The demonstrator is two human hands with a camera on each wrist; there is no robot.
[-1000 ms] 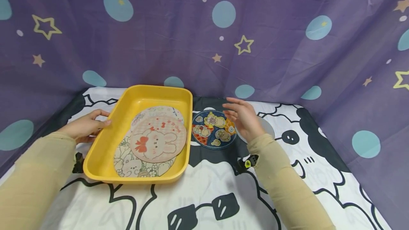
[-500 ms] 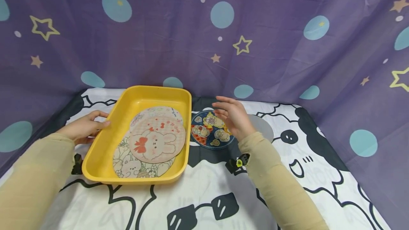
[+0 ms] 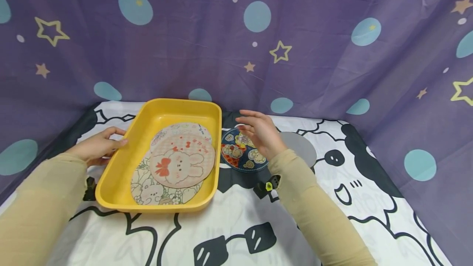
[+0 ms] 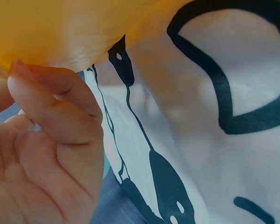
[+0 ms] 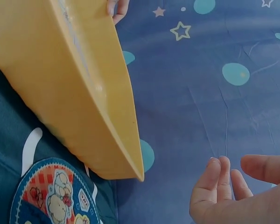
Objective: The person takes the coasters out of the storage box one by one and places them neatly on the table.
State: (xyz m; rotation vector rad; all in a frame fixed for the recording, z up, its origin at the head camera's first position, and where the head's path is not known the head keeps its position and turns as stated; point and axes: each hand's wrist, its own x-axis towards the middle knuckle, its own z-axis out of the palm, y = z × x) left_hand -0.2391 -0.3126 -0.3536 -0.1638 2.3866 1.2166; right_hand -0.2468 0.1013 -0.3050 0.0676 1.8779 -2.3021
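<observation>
A yellow tray (image 3: 159,207) stands left of the middle in the head view. Round mats lie overlapped in it, with a pink rabbit mat (image 3: 181,161) on top. My left hand (image 3: 101,147) grips the tray's left rim, thumb over the edge; the left wrist view shows its curled fingers (image 4: 51,102) against the outer wall. To the right of the tray is a dark blue round mat (image 3: 244,155) with bear pictures, partly hidden by my right hand (image 3: 262,134). That hand hovers over it with relaxed fingers, holding nothing. A grey disc (image 3: 301,147) lies beyond the right wrist.
A black-and-white cartoon cloth (image 3: 236,212) covers the table. Behind it hangs a purple curtain (image 3: 314,77) with stars and blue dots. Each wrist wears a dark strap, the right strap (image 3: 267,186) having a yellow-green spot.
My right hand has moved left, from the blue mat's right side to above it, uncovering more of the grey disc. The left hand and tray have stayed in place.
</observation>
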